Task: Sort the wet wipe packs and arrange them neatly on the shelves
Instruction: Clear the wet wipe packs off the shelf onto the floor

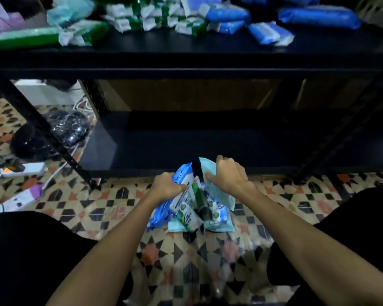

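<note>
The upper shelf (208, 44) holds unsorted packs (142, 14); the lower shelf (208, 146) is bare. My left hand (166, 187) and right hand (227, 174) grip floor packs (192, 208), fingers curled.

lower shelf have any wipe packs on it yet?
No. The lower shelf shows only bare dark board; the packs lie on the top shelf and in both hands.

A black upper shelf (208, 44) carries green packs (27, 37) toward its left edge, green-and-white packs (142, 16) in the middle and blue packs (318, 16) toward the right, blurred. The lower shelf (208, 144) seems bare. Below its front edge, a bundle of packs (192, 208) stands on the patterned tile floor (186, 261).
</note>
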